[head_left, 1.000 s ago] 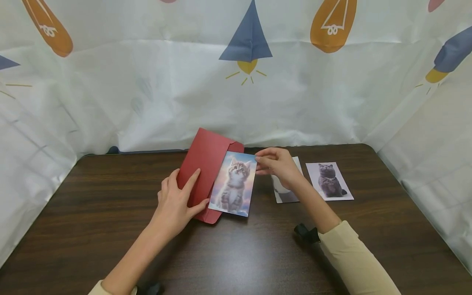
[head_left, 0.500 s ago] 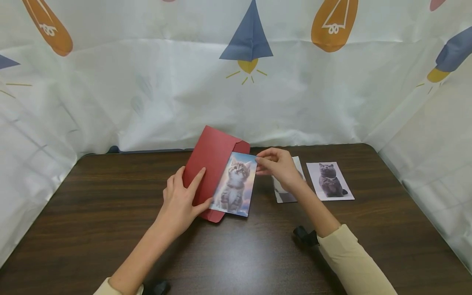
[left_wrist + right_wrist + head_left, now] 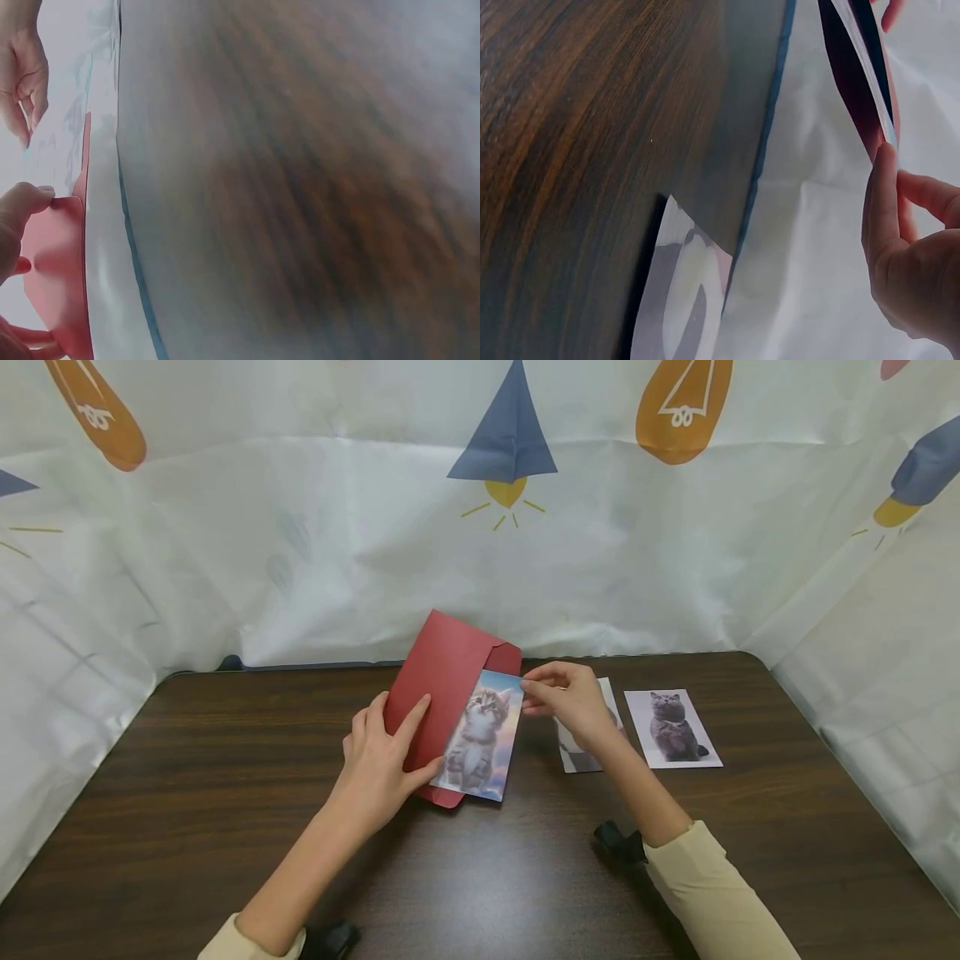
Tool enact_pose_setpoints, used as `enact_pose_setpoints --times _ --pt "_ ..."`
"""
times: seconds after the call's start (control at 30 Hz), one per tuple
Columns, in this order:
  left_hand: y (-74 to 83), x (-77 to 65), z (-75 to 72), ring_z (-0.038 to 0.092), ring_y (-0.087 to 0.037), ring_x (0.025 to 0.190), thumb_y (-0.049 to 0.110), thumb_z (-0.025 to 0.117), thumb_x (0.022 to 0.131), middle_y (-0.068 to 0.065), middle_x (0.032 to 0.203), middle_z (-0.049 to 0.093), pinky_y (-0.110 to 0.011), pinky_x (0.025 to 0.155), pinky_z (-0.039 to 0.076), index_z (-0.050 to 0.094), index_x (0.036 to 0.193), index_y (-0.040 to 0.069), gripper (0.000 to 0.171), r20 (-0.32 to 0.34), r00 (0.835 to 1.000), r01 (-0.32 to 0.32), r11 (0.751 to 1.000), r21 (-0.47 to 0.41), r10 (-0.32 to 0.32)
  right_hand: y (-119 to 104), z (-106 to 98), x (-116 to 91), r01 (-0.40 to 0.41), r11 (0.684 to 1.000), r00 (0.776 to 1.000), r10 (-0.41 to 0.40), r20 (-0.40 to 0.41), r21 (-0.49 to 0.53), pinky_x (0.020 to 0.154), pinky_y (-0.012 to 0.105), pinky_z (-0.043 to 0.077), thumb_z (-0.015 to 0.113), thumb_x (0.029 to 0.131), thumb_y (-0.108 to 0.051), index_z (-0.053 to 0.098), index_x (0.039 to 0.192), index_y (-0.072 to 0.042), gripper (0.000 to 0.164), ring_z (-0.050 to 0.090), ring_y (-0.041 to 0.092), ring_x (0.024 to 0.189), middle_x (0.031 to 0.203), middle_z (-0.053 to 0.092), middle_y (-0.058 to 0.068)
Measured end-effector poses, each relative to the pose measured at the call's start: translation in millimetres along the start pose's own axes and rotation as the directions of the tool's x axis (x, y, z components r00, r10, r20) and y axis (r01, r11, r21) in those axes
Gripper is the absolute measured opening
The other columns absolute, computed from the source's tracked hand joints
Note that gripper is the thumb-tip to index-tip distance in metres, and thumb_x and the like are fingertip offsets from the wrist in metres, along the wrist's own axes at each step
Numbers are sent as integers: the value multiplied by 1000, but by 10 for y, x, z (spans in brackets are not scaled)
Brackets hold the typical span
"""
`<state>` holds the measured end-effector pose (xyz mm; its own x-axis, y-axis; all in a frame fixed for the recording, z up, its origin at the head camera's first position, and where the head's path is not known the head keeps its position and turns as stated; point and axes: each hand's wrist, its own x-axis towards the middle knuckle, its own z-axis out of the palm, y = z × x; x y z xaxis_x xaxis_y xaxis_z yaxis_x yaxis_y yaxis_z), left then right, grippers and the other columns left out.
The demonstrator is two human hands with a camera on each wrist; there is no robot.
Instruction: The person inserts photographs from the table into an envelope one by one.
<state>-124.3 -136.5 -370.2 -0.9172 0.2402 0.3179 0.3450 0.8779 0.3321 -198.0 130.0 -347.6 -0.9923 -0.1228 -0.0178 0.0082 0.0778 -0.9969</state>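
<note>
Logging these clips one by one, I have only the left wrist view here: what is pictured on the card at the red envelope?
Observer: In the head view, the kitten card shows a striped kitten against a pastel sky.
Reviewer: Any other cards?
Observer: Yes, a grey-cat card lies to the right of the right hand.
Reviewer: Any more, nearer that hand?
Observer: Yes, a grey-and-white card, partly hidden by that hand in the head view.

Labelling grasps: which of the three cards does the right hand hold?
The kitten card at the red envelope, pinched by the right hand. The grey cat card and the partly hidden card lie on the table.
</note>
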Motion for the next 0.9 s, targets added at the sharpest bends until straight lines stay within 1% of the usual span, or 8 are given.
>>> enact_pose_setpoints --times 0.23,0.47,0.67,0.9 --pt "58 58 22 40 -55 134 28 89 86 -36 151 38 -72 97 44 52 154 10 80 -10 1000 -10 1000 -10 10 -8 3 1 9 1000 1000 -9 -7 5 75 35 64 68 100 0 68 113 14 19 74 15 72 88 69 8" --pt "90 96 38 39 -56 135 27 89 85 -37 151 38 -71 97 43 52 154 10 80 -11 1000 -8 1000 -12 8 -16 2 12 13 1000 1000 -12 -17 19 73 31 64 68 100 1 68 114 15 20 74 13 72 89 70 6" --pt "112 121 56 39 -55 135 28 89 86 -37 152 37 -71 97 43 52 154 10 80 -17 1000 -15 1000 -17 14 -15 7 15 13 999 1000 -13 -16 35 73 31 64 68 100 1 67 114 15 20 74 13 72 90 70 6" --pt "134 145 88 37 -54 137 29 90 86 -36 153 35 -71 100 42 51 155 10 82 -1 1000 -8 999 -31 8 -5 15 14 4 999 999 -3 -34 37 72 31 64 68 100 1 67 114 15 20 75 13 71 89 70 6"
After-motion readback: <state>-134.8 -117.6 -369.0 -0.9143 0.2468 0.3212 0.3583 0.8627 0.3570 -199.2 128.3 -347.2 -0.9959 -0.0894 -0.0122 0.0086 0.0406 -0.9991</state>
